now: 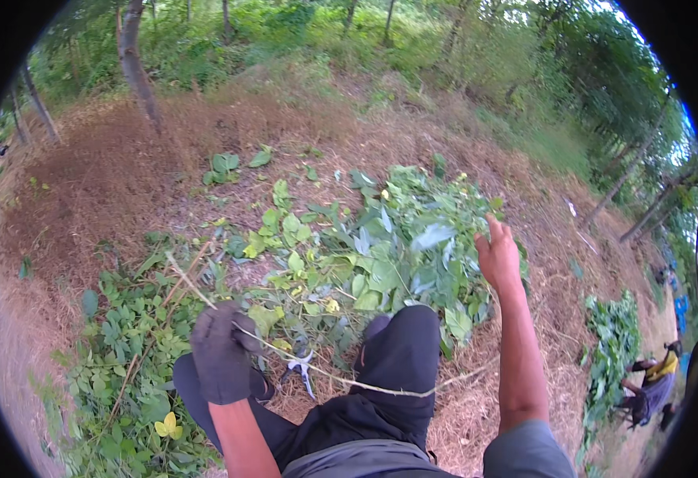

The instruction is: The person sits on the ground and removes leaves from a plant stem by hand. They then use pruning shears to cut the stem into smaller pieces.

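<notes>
My left hand (223, 352), in a dark glove, grips a long, thin, pale vine stem (349, 382). One end of the stem sticks out up and left past the glove; the rest curves right, across my dark trousers. My bare right hand (499, 254) reaches over the right edge of a heap of cut green leaves (390, 257), index finger and thumb apart, with nothing visible in its grasp. Between my legs a pair of pruning shears (301, 371) lies on dry grass, blades spread.
Leafy vines (116, 346) cover the ground to my left. Further right lies another leaf pile (611, 340), with a bent-over person (653, 382) beside it. Dry brown brush (104, 173) and tree trunks (137, 66) stand ahead. A dirt track (2, 334) runs along the far left.
</notes>
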Demonstrator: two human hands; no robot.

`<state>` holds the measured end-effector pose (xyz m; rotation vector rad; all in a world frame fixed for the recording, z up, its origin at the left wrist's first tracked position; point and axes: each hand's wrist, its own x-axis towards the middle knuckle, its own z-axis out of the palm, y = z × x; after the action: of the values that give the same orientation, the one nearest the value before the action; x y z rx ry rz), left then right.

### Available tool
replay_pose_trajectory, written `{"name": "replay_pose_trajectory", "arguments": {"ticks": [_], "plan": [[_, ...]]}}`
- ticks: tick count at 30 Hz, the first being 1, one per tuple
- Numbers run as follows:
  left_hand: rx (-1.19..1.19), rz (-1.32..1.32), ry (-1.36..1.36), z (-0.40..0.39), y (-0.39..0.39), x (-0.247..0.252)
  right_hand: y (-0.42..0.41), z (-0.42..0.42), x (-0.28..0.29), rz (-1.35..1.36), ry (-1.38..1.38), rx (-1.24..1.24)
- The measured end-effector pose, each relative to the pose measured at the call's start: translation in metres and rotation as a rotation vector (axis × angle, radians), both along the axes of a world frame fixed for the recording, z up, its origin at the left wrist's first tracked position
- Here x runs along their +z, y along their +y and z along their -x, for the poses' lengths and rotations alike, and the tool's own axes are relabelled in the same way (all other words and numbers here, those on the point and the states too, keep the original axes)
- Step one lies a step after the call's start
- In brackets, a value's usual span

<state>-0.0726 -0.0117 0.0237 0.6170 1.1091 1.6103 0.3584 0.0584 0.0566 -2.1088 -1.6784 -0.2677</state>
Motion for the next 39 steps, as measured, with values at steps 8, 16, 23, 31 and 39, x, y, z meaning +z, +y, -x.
{"name": "replay_pose_trajectory", "arguments": {"ticks": [8, 16, 23, 31, 39], "plan": [[0.002, -0.129, -0.194, -0.005, 0.003, 0.006, -0.131, -0.068, -0.174, 0.251, 0.118, -0.388], [-0.245, -0.351, -0.324, 0.007, -0.003, 0.006, -0.162, -0.07, -0.234, -0.401, 1.859, -0.76], [0.197, -0.193, -0.284, 0.047, 0.028, -0.035, -0.126, -0.077, -0.136, -0.7, 2.163, -0.212], [0.157, -0.205, -0.506, 0.114, 0.035, -0.123, -0.098, -0.044, -0.081, -0.704, 2.059, 0.128], [0.1, 0.046, -0.227, 0.053, 0.029, -0.109, -0.081, -0.121, -0.117, -0.513, 1.833, -0.31]]}}
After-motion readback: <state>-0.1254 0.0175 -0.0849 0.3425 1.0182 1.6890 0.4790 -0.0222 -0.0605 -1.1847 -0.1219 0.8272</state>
